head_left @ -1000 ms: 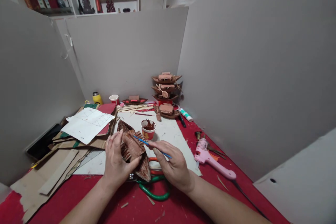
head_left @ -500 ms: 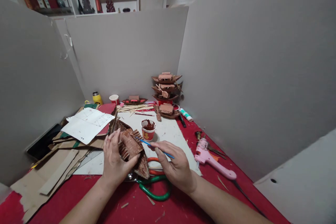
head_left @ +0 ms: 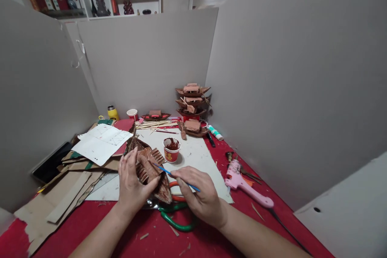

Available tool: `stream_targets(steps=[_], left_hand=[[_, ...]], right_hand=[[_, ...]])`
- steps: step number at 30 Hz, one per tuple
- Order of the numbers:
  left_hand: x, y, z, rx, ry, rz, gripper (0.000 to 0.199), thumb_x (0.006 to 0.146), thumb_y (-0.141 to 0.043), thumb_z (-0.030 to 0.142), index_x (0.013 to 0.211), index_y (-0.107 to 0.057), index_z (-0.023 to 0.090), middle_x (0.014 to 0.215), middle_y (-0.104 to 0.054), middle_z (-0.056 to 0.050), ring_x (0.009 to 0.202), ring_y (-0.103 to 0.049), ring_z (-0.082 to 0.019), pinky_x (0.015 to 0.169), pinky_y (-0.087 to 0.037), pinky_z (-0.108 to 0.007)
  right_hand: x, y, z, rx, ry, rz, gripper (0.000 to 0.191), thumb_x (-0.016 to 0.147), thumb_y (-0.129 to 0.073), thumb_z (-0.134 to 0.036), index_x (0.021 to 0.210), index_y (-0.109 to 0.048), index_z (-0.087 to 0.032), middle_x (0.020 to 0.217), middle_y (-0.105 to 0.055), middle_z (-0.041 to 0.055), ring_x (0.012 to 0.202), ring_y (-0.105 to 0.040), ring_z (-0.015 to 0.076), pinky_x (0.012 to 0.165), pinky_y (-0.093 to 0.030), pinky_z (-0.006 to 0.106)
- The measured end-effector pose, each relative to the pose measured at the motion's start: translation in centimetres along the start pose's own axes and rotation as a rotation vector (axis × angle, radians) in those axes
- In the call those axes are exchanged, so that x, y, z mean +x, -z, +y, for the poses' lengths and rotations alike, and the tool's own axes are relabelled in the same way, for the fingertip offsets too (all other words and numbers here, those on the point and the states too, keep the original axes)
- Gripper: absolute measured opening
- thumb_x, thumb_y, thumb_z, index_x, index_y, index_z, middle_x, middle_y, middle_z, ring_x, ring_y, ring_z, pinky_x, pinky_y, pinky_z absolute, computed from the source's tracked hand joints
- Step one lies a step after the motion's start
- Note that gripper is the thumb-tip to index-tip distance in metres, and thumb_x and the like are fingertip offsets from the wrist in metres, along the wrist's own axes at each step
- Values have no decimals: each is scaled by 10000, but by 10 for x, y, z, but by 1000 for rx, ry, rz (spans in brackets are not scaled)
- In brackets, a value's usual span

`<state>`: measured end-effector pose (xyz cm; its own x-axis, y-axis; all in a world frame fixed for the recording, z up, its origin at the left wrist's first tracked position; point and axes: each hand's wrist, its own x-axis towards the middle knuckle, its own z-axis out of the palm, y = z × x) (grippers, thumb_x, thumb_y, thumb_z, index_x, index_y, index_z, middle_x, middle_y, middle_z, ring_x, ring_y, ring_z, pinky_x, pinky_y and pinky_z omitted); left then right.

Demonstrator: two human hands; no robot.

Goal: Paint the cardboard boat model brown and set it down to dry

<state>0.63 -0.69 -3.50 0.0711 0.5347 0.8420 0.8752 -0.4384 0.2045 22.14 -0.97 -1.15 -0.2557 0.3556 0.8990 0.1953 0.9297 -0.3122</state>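
A brown model boat (head_left: 163, 189) with a corrugated cardboard canopy lies tilted in my left hand (head_left: 133, 183), thumb and fingers gripping it from either side. My right hand (head_left: 198, 191) pinches a thin blue paintbrush (head_left: 165, 170), whose tip touches or hovers just above the canopy; I cannot tell which. Beyond the boat stands a small red-and-white paper cup (head_left: 172, 155) with dark brown paint in it and smeared inside its rim. Under the boat and my right hand are scissors with green handles (head_left: 178, 224) and another pair of orange handles (head_left: 178, 198).
Several finished model boats (head_left: 192, 88) are stacked at the back. A pink glue gun (head_left: 246, 189) with its cord lies at right. Cardboard sheets (head_left: 65, 193) and a white drawn sheet (head_left: 101, 145) cover the left. Thin wooden sticks (head_left: 155, 124) lie behind. Grey partitions (head_left: 151, 56) enclose the table.
The brush tip has moved slightly left and nearer along the canopy, with my right hand lowering a little. My left hand keeps its hold on the boat.
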Motion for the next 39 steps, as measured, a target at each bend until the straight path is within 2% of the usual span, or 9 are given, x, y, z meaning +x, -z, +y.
stream_targets(steps=[3, 8, 14, 19, 25, 29, 35, 39], left_hand=[[-1, -1, 1, 4, -20, -18, 992, 745, -769, 355, 1538, -193, 206, 1393, -531, -195, 1287, -499, -367, 1096, -356, -600], [1, 1, 1, -1, 12, -11, 995, 739, -777, 377, 1534, -207, 197, 1367, -546, -199, 1262, -520, -368, 1089, -359, -610], [0, 1, 3, -1, -13, -18, 991, 740, -768, 332, 1537, -196, 193, 1385, -536, -199, 1275, -508, -367, 1094, -353, -603], [-2, -1, 4, 5, -11, -33, 1008, 733, -783, 362, 1536, -199, 187, 1406, -523, -208, 1283, -497, -366, 1103, -343, -593], [-3, -1, 5, -13, -16, -30, 1006, 735, -773, 338, 1540, -188, 196, 1399, -534, -199, 1288, -497, -368, 1104, -336, -604], [-5, -2, 5, -2, -19, -39, 1011, 734, -777, 358, 1538, -187, 193, 1411, -527, -211, 1292, -498, -371, 1107, -327, -609], [-5, -3, 5, -5, -23, -38, 1008, 731, -772, 322, 1541, -185, 196, 1407, -536, -200, 1293, -501, -367, 1106, -332, -598], [-5, -4, 4, -3, -26, -41, 1025, 724, -784, 349, 1542, -186, 194, 1402, -540, -198, 1291, -500, -369, 1110, -325, -601]], right_hand=[[0, -1, 1, 4, 22, -13, 341, 911, -556, -65, 1218, -629, -193, 965, -764, 105, 881, -722, 207, 763, -600, 346], [0, 0, 4, -30, -51, 25, 298, 919, -550, -73, 1167, -646, -207, 925, -759, 94, 851, -721, 203, 739, -589, 336], [0, -2, 0, 33, 57, -40, 303, 918, -550, -77, 1194, -632, -175, 931, -759, 105, 831, -721, 201, 738, -595, 328], [0, -3, 4, -1, 16, 16, 293, 940, -540, -95, 1196, -644, -194, 945, -767, 100, 870, -729, 199, 758, -598, 330], [-1, -6, 5, 38, 16, -37, 283, 948, -547, -129, 1201, -644, -211, 946, -768, 93, 849, -730, 197, 743, -608, 338], [-1, -7, 6, 4, -4, 29, 272, 946, -551, -116, 1176, -659, -214, 936, -771, 86, 853, -728, 191, 754, -600, 327], [0, -8, 3, 1, 27, -19, 256, 943, -558, -142, 1169, -656, -210, 908, -770, 85, 802, -729, 192, 713, -601, 317], [0, -7, 5, -12, -14, 34, 268, 941, -550, -115, 1165, -657, -214, 909, -768, 89, 832, -730, 197, 734, -597, 330]])
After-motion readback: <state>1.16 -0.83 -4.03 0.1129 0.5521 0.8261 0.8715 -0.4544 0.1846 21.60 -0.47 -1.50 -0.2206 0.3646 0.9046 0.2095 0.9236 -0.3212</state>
